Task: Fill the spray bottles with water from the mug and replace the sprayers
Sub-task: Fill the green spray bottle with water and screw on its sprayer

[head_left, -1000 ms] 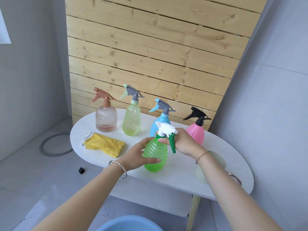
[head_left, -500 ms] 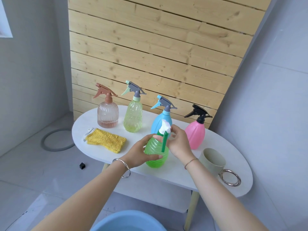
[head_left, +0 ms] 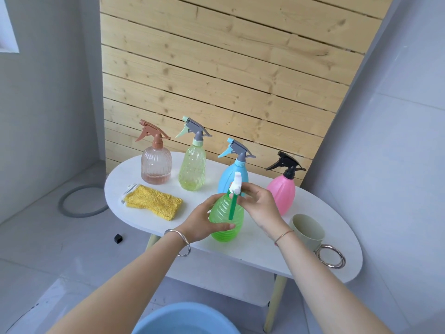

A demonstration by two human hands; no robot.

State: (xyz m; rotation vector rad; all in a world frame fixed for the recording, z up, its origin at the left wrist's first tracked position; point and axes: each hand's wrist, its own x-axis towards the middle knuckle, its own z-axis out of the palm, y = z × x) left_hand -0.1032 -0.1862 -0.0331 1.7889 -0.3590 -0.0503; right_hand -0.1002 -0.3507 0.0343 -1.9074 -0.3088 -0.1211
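The green bottle (head_left: 225,220) stood upright near the front edge of a white oval table (head_left: 252,245), approx. in the middle. The left hand (head_left: 204,220) gripped its body, fingers wrapped round it. The right hand (head_left: 260,203) held the white-green sprayer (head_left: 236,184) at the bottle neck with curled fingers, the green trigger pointing down toward the camera. If the sprayer was screwed tight, I cannot tell. The pale mug (head_left: 307,230) with a metal ring handle (head_left: 330,256) stood at the right end of the table, just beside the right wrist; its inside was not visible enough to tell about water. In the back row, left to right, stood 4 more bottles w/ sprayers on: a clear rose bottle (head_left: 156,167) with some liquid at the bottom, a yellow-green bottle (head_left: 192,169), a blue bottle (head_left: 231,174) and a pink bottle (head_left: 283,191). A yellow cloth (head_left: 154,203) lay on the left part of the table, in front of the first two. Behind the table was a wall of light wood planks (head_left: 216,68); grey walls (head_left: 397,116) were on both sides. The floor (head_left: 36,249) was grey, w/ a grey ring (head_left: 60,201) and a small black cube (head_left: 117,238) on it, left of the table. A blue basin (head_left: 185,319) was at the bottom edge of the view, below the table front.
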